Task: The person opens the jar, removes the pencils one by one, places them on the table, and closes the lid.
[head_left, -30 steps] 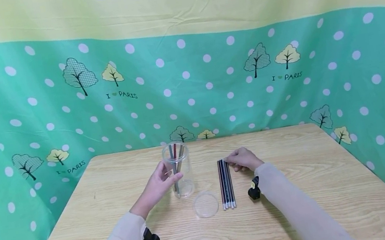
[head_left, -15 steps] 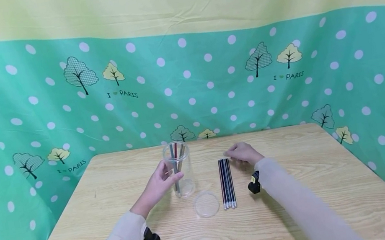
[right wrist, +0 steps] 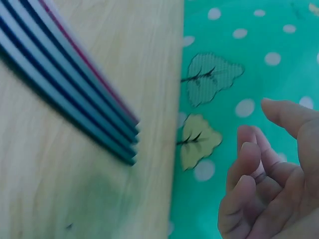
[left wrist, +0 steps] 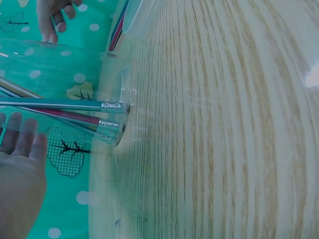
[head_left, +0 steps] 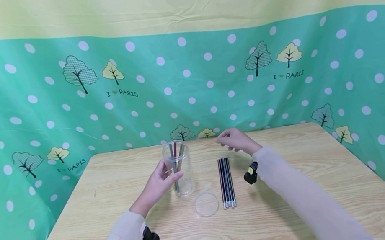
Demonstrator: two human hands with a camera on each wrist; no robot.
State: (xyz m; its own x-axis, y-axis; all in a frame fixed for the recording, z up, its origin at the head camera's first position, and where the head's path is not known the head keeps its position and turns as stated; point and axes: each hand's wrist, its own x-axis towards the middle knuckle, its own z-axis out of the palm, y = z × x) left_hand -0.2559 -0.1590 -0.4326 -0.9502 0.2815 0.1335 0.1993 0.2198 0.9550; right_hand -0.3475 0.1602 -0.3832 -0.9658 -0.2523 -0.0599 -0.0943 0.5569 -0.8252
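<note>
My left hand [head_left: 156, 187] grips a clear plastic jar [head_left: 188, 185] that stands upright on the table, fingers behind it and thumb at the front. Several pencils [left wrist: 62, 103] lean inside it, their metal ends at the bottom in the left wrist view. To the right, several dark pencils [head_left: 226, 182] lie side by side, metal ends towards me; one shows a red stripe in the right wrist view. My right hand [head_left: 237, 141] hovers beyond their far ends. In the right wrist view its fingers [right wrist: 241, 199] bend loosely, the thumb apart, holding nothing.
A round clear lid [head_left: 206, 204] lies flat between the jar and the pencil row, nearer to me. The wooden table [head_left: 287, 206] ends at a green and yellow patterned curtain [head_left: 185, 74] behind it. A black wrist camera [head_left: 251, 173] sits under the right sleeve.
My right hand has let go of the pencil row's far end, lifted and moved away towards the table's back edge. The left hand and jar have stayed put.
</note>
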